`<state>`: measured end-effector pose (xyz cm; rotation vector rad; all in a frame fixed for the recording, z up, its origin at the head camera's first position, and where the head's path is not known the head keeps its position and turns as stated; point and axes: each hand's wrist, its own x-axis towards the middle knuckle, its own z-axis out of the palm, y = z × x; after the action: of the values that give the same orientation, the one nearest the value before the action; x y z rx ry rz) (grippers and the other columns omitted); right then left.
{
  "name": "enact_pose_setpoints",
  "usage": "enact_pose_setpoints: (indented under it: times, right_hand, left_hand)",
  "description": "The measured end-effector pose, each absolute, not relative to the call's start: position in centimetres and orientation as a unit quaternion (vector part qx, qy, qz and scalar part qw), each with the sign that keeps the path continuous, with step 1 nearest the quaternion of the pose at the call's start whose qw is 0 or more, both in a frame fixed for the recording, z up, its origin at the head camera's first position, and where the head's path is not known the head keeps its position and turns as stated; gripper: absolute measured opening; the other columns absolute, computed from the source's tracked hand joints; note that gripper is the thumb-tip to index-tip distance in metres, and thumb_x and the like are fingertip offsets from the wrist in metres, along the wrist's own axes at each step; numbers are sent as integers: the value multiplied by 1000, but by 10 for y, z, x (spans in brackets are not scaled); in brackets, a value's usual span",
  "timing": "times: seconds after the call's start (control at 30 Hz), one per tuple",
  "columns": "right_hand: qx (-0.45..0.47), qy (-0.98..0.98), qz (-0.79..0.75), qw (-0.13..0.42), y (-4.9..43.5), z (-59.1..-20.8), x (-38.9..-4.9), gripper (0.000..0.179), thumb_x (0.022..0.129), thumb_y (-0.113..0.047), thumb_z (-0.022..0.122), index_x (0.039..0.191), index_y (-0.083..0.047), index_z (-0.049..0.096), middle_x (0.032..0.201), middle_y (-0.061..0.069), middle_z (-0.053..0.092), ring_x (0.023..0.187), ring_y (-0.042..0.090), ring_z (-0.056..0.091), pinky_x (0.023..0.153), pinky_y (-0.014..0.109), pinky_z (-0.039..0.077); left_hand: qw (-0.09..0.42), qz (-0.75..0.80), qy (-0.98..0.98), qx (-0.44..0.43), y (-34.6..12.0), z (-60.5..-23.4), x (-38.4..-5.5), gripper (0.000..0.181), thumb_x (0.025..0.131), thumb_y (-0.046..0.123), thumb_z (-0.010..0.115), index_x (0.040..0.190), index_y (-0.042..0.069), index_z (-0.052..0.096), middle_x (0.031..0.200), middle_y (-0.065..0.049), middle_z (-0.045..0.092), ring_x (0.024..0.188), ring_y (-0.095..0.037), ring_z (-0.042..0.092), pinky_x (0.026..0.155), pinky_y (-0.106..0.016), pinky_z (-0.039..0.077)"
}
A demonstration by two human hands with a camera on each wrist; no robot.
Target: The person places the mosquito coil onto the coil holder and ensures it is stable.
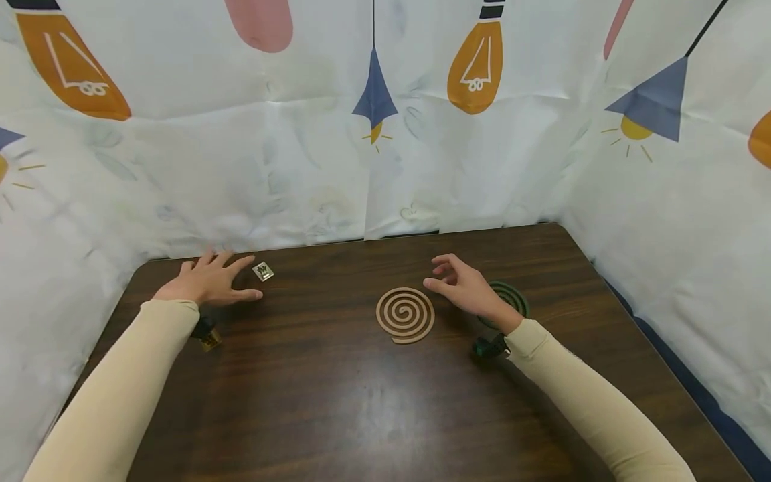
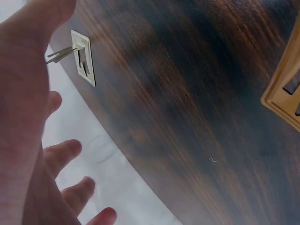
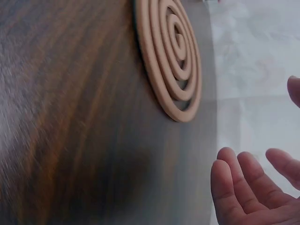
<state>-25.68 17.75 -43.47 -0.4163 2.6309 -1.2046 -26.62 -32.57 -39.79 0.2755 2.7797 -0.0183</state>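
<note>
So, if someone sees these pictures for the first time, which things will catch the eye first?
Probably the tan spiral coil, lying flat near the middle of the dark wooden table, just left of the right hand, which hovers with relaxed fingers. Next, the small metal stand by the fingertips of the left hand, near the far left edge. A green coil lies partly hidden behind the right wrist.

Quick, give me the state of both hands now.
Left hand: open, fingers spread, holding nothing, beside the small metal stand.
Right hand: open, fingers relaxed, holding nothing, beside the tan coil.
</note>
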Motion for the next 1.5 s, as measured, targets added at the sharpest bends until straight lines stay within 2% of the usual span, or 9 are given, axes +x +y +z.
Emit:
enact_pose_setpoints:
  times: [0.1,0.43,0.67,0.97,1.13,1.33,1.5]
  right_hand:
    - [-139,895,-409,114,174,-439,-256,63,100,-49,65,150,-15,48,139,10,61,118,29,67,87,42,57]
    - [-157,895,-403,107,165,-450,-258,58,100,-40,69,147,-10,51,133,14,63,112,29,69,82,38,57]
    - [-163,901,-389,100,159,-455,-255,59,97,-38,74,144,-9,54,132,14,63,114,30,69,89,44,58]
    - [-152,922,-348,82,158,-459,-253,60,92,-39,79,140,-8,60,136,17,60,118,35,61,100,53,53]
    - [-160,929,-321,91,155,-459,-253,70,88,-42,83,142,-6,58,137,19,59,123,37,56,106,55,48]
    - [-159,934,-302,102,152,-461,-254,73,85,-43,85,141,-6,57,128,17,60,121,36,53,105,55,45]
    - [-156,932,-307,111,150,-461,-253,67,85,-38,86,137,-6,60,118,13,65,113,33,56,110,55,41]
  left_hand:
    - [186,-10,978,97,-323,-399,-267,104,91,80,52,165,13,26,165,-37,20,148,-66,17,110,-82,25]
    - [221,-7,971,87,-324,-404,-274,102,92,74,57,165,12,24,163,-40,19,146,-69,18,111,-83,23]
    - [232,-6,969,84,-323,-407,-271,102,93,75,56,164,8,25,162,-41,20,147,-68,18,110,-83,24]
    - [222,6,972,80,-314,-410,-271,105,93,76,55,163,2,27,164,-40,18,149,-66,15,113,-83,20]
    - [204,6,976,79,-310,-417,-272,111,89,79,57,162,1,29,165,-38,20,150,-64,16,112,-82,22]
    - [186,8,979,83,-305,-425,-270,118,86,82,58,160,-5,28,163,-36,25,150,-63,18,113,-81,25]
    - [177,19,980,83,-296,-429,-268,119,88,84,53,161,-5,26,165,-36,23,152,-62,15,116,-80,21]
